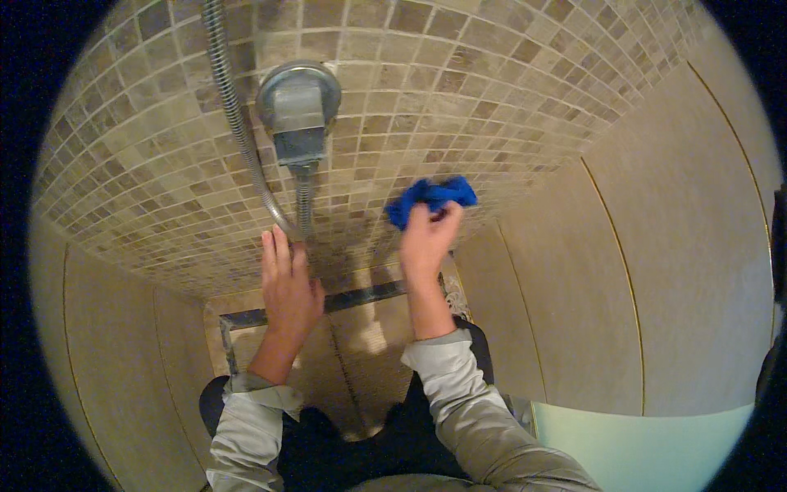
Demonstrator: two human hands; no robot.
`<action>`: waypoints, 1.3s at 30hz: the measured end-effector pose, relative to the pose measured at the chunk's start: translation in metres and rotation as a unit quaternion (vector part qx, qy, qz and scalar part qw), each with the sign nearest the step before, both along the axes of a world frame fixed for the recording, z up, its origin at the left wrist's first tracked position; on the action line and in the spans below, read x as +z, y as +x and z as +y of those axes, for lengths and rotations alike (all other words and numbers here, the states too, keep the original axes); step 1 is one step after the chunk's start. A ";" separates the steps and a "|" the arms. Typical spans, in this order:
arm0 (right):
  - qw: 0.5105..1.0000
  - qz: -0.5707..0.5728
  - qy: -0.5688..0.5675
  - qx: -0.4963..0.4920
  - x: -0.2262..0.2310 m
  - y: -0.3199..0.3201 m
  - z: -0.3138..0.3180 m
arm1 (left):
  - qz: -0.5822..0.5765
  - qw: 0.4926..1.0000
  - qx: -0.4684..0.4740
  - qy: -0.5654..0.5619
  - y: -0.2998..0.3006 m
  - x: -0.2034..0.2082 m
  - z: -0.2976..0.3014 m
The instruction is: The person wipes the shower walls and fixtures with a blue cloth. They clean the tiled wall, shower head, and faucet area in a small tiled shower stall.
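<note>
A crumpled blue cloth (433, 198) is bunched in my right hand (429, 239), pressed up at the mosaic-tiled wall (369, 164). The fingers are closed on it and slightly blurred. To the left, my left hand (290, 289) is open, its fingers stretched up toward the wall. Their tips meet the low bend of the metal shower hose (233, 107); whether they touch the hose or only the wall beside it, I cannot tell. Above that hand, a chrome wall fitting (300, 111) with a round base joins the hose's lower end.
Large beige wall panels (639, 246) with thin gold lines rise on the right, and similar panels (111, 353) stand on the left. Below my hands lies a tiled floor (361, 344) with a dark border strip. A pale green surface (639, 443) is at the lower right.
</note>
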State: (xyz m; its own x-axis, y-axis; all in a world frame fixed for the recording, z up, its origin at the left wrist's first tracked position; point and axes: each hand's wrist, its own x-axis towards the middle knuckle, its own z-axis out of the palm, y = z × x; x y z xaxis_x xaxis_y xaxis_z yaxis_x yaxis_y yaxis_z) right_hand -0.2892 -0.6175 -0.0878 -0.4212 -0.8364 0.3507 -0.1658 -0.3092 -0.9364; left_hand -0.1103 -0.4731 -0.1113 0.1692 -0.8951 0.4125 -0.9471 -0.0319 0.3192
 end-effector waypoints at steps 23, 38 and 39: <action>0.951 0.224 -0.156 0.144 -0.010 0.034 0.034 | -0.004 1.000 0.001 0.015 -0.001 0.005 -0.004; 0.884 0.414 -0.179 0.120 0.122 0.060 0.031 | -0.004 1.000 0.018 0.026 0.003 -0.008 0.000; 0.874 0.407 -0.217 0.155 0.102 0.063 0.026 | -0.009 1.000 0.012 0.024 0.001 -0.007 -0.002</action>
State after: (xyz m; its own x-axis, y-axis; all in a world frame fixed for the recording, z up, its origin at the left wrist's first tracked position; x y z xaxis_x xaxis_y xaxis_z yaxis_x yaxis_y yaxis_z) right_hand -0.2259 -0.5913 0.0139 0.3380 -0.5802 0.7410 -0.5684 -0.7534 -0.3306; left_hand -0.1098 -0.4752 -0.1184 0.1836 -0.9100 0.3718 -0.9516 -0.0696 0.2994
